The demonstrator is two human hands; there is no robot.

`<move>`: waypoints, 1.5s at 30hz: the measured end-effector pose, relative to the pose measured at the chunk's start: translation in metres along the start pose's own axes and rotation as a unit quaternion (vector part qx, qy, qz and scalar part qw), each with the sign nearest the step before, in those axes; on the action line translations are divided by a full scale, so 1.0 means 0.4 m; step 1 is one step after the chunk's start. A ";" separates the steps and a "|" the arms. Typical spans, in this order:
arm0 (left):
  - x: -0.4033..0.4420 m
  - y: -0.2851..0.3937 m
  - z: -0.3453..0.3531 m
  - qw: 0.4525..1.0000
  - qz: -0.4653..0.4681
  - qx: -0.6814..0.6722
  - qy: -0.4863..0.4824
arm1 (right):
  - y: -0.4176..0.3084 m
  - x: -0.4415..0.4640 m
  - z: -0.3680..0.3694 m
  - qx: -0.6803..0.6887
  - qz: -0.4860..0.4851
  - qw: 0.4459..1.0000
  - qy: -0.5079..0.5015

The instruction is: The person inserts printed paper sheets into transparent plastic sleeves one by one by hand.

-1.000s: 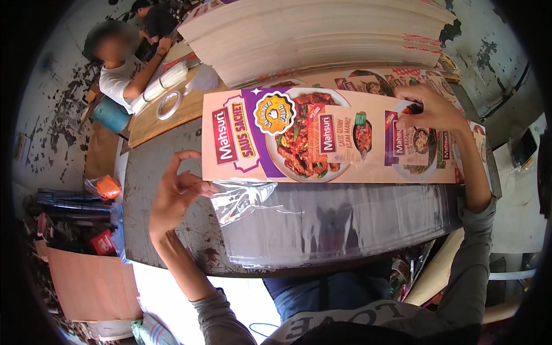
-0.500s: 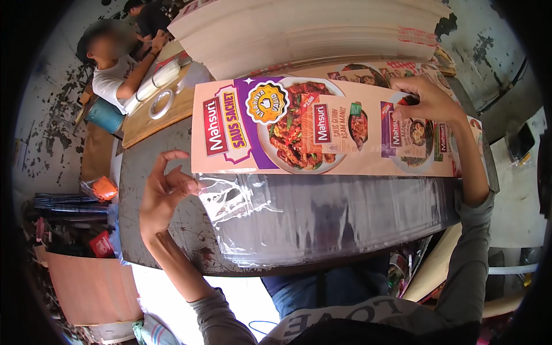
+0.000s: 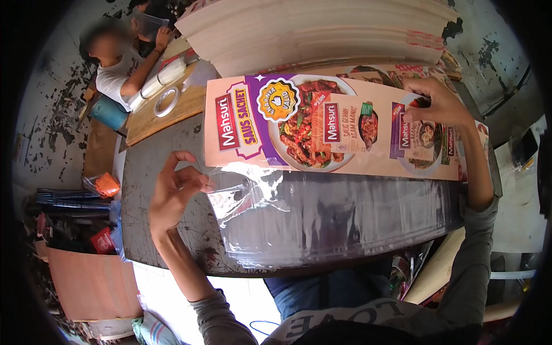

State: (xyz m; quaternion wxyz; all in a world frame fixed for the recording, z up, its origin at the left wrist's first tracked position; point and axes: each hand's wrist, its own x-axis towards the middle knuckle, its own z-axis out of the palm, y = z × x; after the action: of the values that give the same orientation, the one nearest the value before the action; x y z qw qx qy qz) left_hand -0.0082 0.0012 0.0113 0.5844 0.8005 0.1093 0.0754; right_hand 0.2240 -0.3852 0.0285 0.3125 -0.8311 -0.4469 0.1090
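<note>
My left hand (image 3: 175, 192) is at the left end of the clear plastic sleeves (image 3: 333, 215), its thumb and finger pinched on the top sleeve's corner. A printed Mahsuri card (image 3: 368, 129), peach and purple with pictures of food, lies across the upper part of the sleeves. My right hand (image 3: 434, 103) grips the upper edge of this card near its right end, thumb on the printed face and fingers behind. The card's lower left edge is by the lifted plastic. More printed cards (image 3: 402, 73) lie behind it.
A tall stack of boards (image 3: 310, 34) stands at the back of the grey table (image 3: 138, 201). On a wooden board (image 3: 144, 127) at the back left is a roll of tape (image 3: 167, 102). Two people sit beyond it. An orange bundle (image 3: 107, 185) lies left of the table.
The card's left end has shifted up relative to the sleeves, and the plastic at its lower left is lifted. One person at the back now holds up a clear sheet.
</note>
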 end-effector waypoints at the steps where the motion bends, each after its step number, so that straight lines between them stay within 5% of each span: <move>1: 0.002 -0.001 0.001 1.000 0.004 0.001 0.002 | -0.003 -0.002 0.000 0.011 0.012 1.000 -0.002; 39: 0.025 -0.027 0.023 0.998 -0.001 -0.030 0.047 | -0.004 -0.002 -0.003 0.020 0.000 1.000 -0.002; 42: 0.025 -0.037 0.014 0.999 0.014 -0.029 0.015 | 0.028 0.008 0.002 -0.083 -0.075 0.994 -0.002; 45: 0.023 -0.039 0.005 0.999 0.006 -0.026 -0.020 | 0.025 0.004 0.025 0.023 0.014 0.997 -0.075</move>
State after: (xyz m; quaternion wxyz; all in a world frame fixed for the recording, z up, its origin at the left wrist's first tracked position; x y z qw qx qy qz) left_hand 0.0000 0.0062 -0.0041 0.6063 0.7873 0.0904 0.0654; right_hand 0.2271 -0.3836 0.0147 0.2959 -0.8194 -0.4544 0.1856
